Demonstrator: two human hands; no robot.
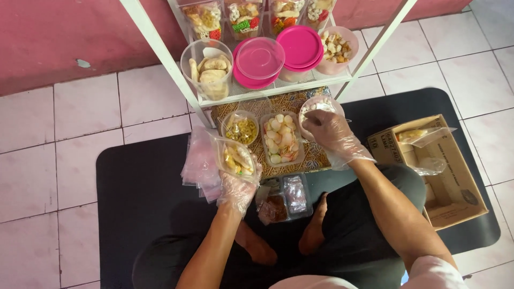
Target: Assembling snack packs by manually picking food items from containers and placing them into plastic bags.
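Note:
I sit cross-legged on a black mat, both hands in clear plastic gloves. My left hand holds up a small clear cup of mixed yellow snacks. My right hand reaches into a round tub of small white pieces, fingers curled inside it. Between them lies a rectangular tub of pale crackers and a round tub of yellow snacks, all on a patterned cloth.
A white wire rack in front carries tubs with pink lids, a tub of wafers and filled snack bags. A stack of clear bags lies left. A cardboard box stands right. Small packets sit by my knees.

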